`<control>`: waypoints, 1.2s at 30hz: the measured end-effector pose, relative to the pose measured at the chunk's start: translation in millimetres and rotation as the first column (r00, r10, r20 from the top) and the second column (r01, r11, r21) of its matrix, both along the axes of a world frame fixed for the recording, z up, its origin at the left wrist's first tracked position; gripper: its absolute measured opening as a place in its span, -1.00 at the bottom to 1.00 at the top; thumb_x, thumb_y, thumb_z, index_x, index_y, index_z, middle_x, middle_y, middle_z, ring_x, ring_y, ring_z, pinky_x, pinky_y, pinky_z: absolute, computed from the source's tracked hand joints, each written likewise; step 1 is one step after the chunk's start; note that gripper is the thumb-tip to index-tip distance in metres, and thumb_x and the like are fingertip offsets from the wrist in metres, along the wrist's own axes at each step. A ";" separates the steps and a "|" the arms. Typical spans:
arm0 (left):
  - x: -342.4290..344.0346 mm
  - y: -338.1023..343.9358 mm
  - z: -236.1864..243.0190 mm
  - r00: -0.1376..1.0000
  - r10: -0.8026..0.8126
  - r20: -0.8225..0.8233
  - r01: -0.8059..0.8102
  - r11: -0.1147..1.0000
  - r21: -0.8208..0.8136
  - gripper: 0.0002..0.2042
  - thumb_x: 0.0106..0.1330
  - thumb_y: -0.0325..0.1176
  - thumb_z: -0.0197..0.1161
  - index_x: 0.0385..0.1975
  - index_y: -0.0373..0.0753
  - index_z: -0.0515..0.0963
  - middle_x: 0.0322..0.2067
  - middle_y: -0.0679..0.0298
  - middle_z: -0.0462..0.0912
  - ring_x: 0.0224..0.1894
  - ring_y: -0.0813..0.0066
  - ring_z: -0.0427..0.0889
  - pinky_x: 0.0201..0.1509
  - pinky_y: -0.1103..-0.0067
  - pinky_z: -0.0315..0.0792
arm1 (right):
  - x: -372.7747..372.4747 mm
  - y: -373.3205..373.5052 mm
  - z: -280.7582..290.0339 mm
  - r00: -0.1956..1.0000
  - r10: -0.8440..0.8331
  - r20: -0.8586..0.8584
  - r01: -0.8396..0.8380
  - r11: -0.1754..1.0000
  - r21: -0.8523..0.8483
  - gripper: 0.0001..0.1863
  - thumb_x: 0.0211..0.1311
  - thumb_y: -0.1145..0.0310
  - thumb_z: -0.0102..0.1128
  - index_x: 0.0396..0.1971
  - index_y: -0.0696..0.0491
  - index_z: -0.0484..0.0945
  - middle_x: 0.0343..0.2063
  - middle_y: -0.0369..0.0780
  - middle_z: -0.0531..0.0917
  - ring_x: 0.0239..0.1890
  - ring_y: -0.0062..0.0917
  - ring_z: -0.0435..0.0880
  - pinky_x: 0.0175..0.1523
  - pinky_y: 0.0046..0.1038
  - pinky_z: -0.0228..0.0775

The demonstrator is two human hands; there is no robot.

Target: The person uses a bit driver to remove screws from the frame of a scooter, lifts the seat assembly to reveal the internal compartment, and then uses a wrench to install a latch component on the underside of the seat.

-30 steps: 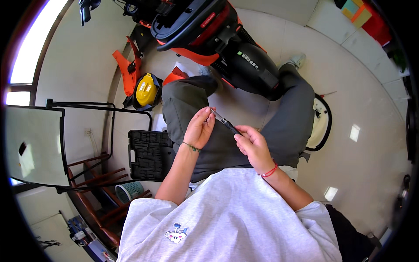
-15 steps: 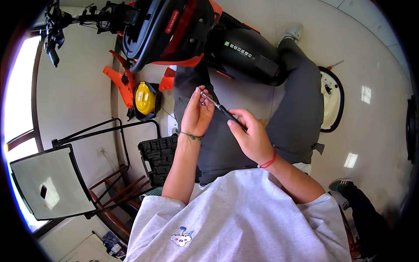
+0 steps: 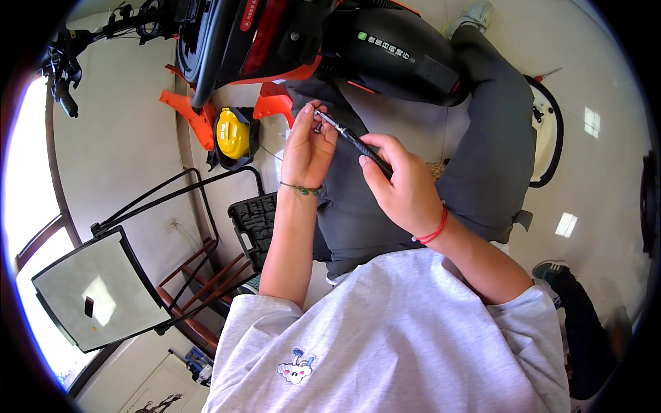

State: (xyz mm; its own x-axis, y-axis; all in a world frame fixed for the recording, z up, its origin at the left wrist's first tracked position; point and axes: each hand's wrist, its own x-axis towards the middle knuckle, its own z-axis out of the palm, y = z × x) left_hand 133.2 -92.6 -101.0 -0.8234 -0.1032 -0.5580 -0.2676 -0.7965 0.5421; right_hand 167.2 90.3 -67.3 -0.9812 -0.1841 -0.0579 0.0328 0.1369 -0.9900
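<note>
The step in hand looks like seating or checking the tip of the screwdriver (image 3: 359,144): above the lap, the right hand (image 3: 406,184) clamps its black handle, the left hand (image 3: 306,150) pinches near its metal end. Next calls for careful alignment. The tool case (image 3: 259,224) shows moulded slots, contents unclear.

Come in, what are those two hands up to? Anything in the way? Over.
Right hand gripping black-handled tool. Left hand at its metal tip, exact grip too small to tell. Nothing seen blocking; orange-and-black vehicle beyond both hands.
</note>
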 end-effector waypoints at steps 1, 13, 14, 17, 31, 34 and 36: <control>0.0 0.5 0.1 1.000 -0.003 0.006 0.003 1.000 0.001 -0.83 0.32 -0.37 0.12 -0.20 -0.31 0.46 -0.30 0.27 0.54 -0.33 0.66 0.50 -0.21 0.71 0.47 | -0.4 0.9 -1.2 1.000 -0.003 -0.007 0.003 1.000 -0.002 -0.78 0.11 0.42 0.14 -0.23 0.15 0.47 -0.68 -0.11 0.54 -0.66 -0.26 0.53 -0.53 -0.33 0.32; 0.2 16.2 6.0 0.999 0.004 -0.050 0.004 0.988 0.155 -0.85 0.34 -0.37 0.09 -0.19 -0.29 0.44 -0.32 0.28 0.53 -0.31 0.58 0.50 -0.26 0.74 0.45 | 3.0 10.7 0.0 0.998 -0.056 0.018 0.057 0.995 -0.079 -0.81 0.10 0.42 0.15 -0.27 0.13 0.47 -0.70 -0.11 0.54 -0.65 -0.23 0.54 -0.51 -0.30 0.33; 1.4 16.2 8.3 0.999 0.001 -0.037 0.005 0.988 0.157 -0.85 0.35 -0.38 0.07 -0.19 -0.31 0.45 -0.32 0.27 0.53 -0.30 0.58 0.50 -0.26 0.74 0.45 | 5.0 10.8 0.6 0.997 -0.048 0.057 0.053 0.993 -0.106 -0.80 0.09 0.42 0.15 -0.27 0.13 0.47 -0.68 -0.11 0.54 -0.64 -0.23 0.54 -0.51 -0.30 0.33; 0.3 16.5 11.4 0.998 -0.001 -0.062 0.010 0.990 0.139 -0.84 0.35 -0.37 0.08 -0.19 -0.30 0.46 -0.32 0.27 0.54 -0.29 0.58 0.50 -0.25 0.74 0.46 | 3.4 12.8 3.3 0.994 -0.046 0.103 0.064 0.982 -0.178 -0.79 0.12 0.44 0.13 -0.24 0.18 0.46 -0.68 -0.15 0.52 -0.64 -0.38 0.48 -0.53 -0.40 0.27; -8.7 -1.8 0.3 0.988 -0.023 -0.154 0.040 0.994 0.105 -0.83 0.34 -0.32 0.09 -0.19 -0.27 0.44 -0.33 0.32 0.53 -0.25 0.56 0.48 -0.08 0.64 0.40 | -4.7 -11.6 14.7 0.648 0.347 0.678 0.439 0.557 -0.705 -0.78 0.25 0.36 0.02 -0.19 0.16 0.43 -0.65 -0.44 0.32 -0.72 -0.85 0.14 -0.63 -0.74 -0.07; -22.3 -1.9 -3.1 0.983 -0.106 -0.150 0.123 0.987 0.103 -0.83 0.34 -0.32 0.09 -0.21 -0.27 0.44 -0.30 0.31 0.55 -0.23 0.56 0.49 -0.07 0.64 0.40 | -18.6 -20.3 0.4 0.734 0.216 0.644 0.377 0.659 -0.651 -0.77 0.22 0.37 0.05 -0.19 0.19 0.43 -0.63 -0.41 0.36 -0.70 -0.84 0.18 -0.62 -0.75 -0.03; -32.2 3.3 -5.3 0.990 -0.050 -0.135 0.059 0.996 0.067 -0.84 0.34 -0.32 0.10 -0.22 -0.27 0.45 -0.27 0.30 0.56 -0.21 0.55 0.50 -0.07 0.63 0.41 | -33.4 -21.2 -15.2 0.793 0.132 0.595 0.342 0.712 -0.614 -0.76 0.19 0.39 0.09 -0.20 0.21 0.45 -0.61 -0.38 0.40 -0.66 -0.83 0.25 -0.60 -0.76 0.03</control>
